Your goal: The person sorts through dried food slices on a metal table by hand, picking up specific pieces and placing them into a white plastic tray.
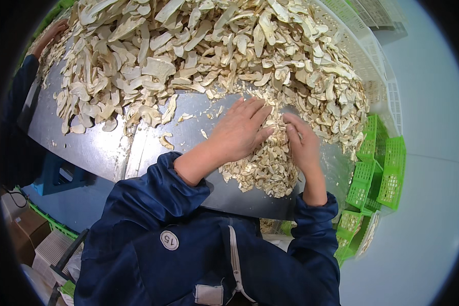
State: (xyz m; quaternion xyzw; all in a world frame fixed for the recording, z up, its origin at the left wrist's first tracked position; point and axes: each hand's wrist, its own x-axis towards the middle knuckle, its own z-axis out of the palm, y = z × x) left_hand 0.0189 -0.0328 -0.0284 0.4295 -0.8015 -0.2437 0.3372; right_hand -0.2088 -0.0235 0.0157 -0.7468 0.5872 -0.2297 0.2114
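A big heap of pale dried slices point(157, 69), which look like mushroom, covers the far part of the metal table point(191, 145). Nearer to me lies a smaller pile of broken bits point(271, 168). My left hand point(241, 126) rests palm down with spread fingers on the left edge of the bits, holding nothing that shows. On the right side of the same bits is my right hand point(301, 137), its fingers curled with thumb and index finger near each other. Whether a piece is between them cannot be told. A few loose slices point(166, 140) lie left of my left hand.
Green plastic baskets point(392, 172) stand along the right of the table, with white perforated crates point(382, 88) beyond. At the far left a co-worker's hand point(55, 32) reaches over slices. A blue plastic stool point(57, 174) and a cardboard box point(30, 225) are below left.
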